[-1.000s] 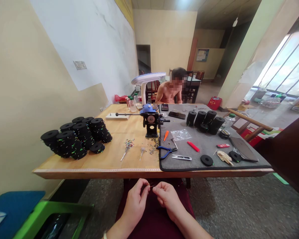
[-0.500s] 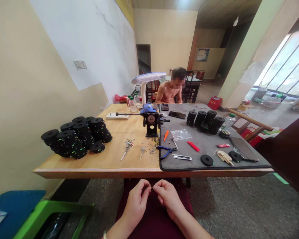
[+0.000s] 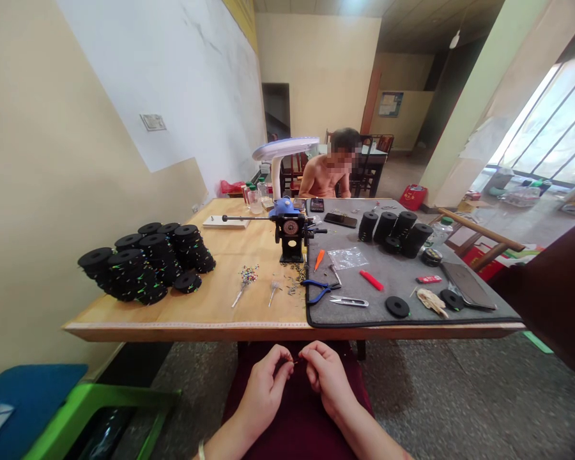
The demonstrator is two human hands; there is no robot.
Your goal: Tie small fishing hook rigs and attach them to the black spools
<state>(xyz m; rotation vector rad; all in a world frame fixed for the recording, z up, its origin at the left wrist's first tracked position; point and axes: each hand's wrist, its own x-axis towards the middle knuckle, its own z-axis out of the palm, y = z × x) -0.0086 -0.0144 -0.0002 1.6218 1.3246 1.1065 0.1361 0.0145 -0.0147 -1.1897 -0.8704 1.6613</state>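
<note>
Both hands have crept a little higher and closer to the table edge than half a second ago, and the right hand point(image 3: 326, 374) has turned a bit. The left hand point(image 3: 264, 382) and the right hand sit over the lap, below the wooden table point(image 3: 191, 316). Each one pinches with thumb and first finger, fingertips almost meeting. Between them is a tiny thing point(image 3: 296, 363) with a spot of red. It is too small to tell what it is.

Part of the lap is hidden under the table. The arms are cut off at the bottom of the picture.

On the grey mat point(image 3: 402, 281) lie blue pliers point(image 3: 319, 289), small snips point(image 3: 349, 301), a red lighter point(image 3: 372, 280) and a clear little bag point(image 3: 347, 258). What is in the bag cannot be made out. Black spools point(image 3: 144, 262) are piled at the left, with more black spools point(image 3: 395, 230) at the back of the mat. A black winder machine point(image 3: 291, 233) stands in the middle. Small bottles point(image 3: 255, 198) stand far back; what is in them is hard to see. Another person point(image 3: 329, 172) sits at the far end, partly hidden by a lamp point(image 3: 282, 153).
</note>
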